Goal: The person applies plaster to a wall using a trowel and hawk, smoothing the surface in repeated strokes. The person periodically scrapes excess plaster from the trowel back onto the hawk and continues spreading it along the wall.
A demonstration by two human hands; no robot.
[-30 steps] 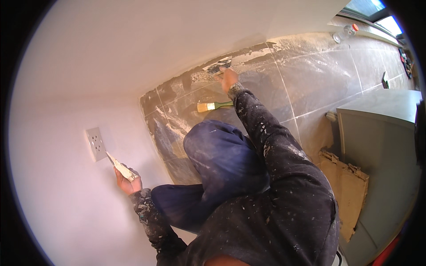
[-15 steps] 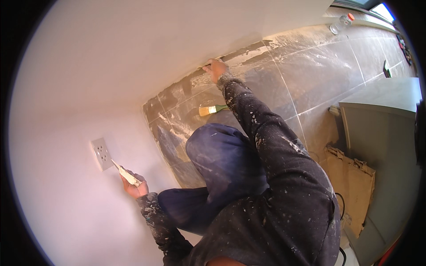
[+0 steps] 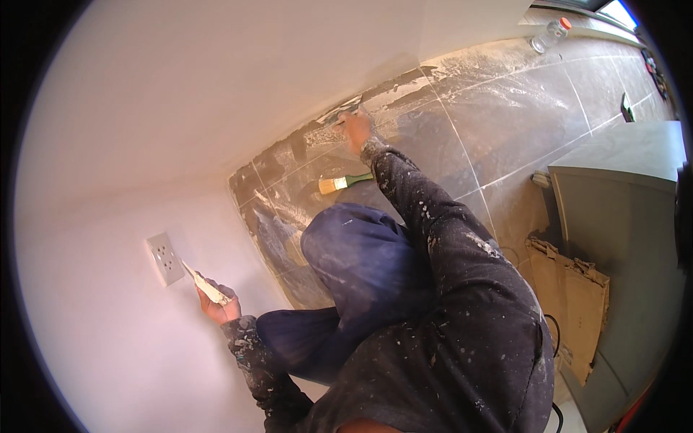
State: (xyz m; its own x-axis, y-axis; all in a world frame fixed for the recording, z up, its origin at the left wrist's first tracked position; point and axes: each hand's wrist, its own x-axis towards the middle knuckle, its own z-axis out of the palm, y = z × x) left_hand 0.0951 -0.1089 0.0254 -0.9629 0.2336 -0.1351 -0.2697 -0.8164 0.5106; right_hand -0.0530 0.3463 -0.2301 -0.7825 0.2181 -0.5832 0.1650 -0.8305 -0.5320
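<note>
My left hand (image 3: 219, 307) is closed around a putty knife (image 3: 210, 287), coated in cream filler and tilted up beside the white wall, just below a wall socket (image 3: 165, 258). Farther off, my right hand (image 3: 354, 130) reaches down to the joint between wall and floor. Its fingers grip a thin, flat scraper (image 3: 349, 111), mostly hidden by the hand, close to the wall's base. Pale filler streaks (image 3: 397, 94) lie along that joint. On the tiles nearer my knee rests a paintbrush (image 3: 336, 185) with light bristles and a green handle, touched by neither hand.
Dusty grey floor tiles (image 3: 505, 137) stretch to the right. A clear bottle with a red cap (image 3: 551, 36) stands at the far right by the wall. On the right are a grey cabinet (image 3: 613, 187) and torn cardboard (image 3: 567, 299). My bent knee (image 3: 354, 245) is between my arms.
My right hand has drawn slightly back from the wall, and more pale filler shows beside it along the joint. The left hand keeps its hold on the putty knife, almost unmoved.
</note>
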